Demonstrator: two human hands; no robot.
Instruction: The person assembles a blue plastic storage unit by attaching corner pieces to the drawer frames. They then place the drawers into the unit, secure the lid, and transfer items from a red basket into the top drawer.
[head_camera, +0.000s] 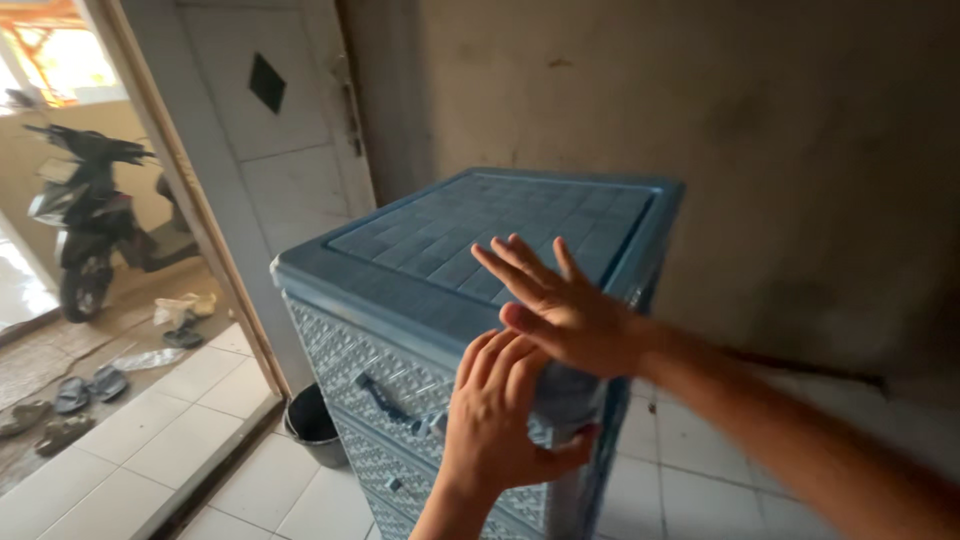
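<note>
Both forearms are bare, no sleeves showing; the left hand and right hand wear no rings or gloves

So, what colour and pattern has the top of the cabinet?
Blue, with a grid of small squares, on the cabinet top; head view.
</note>
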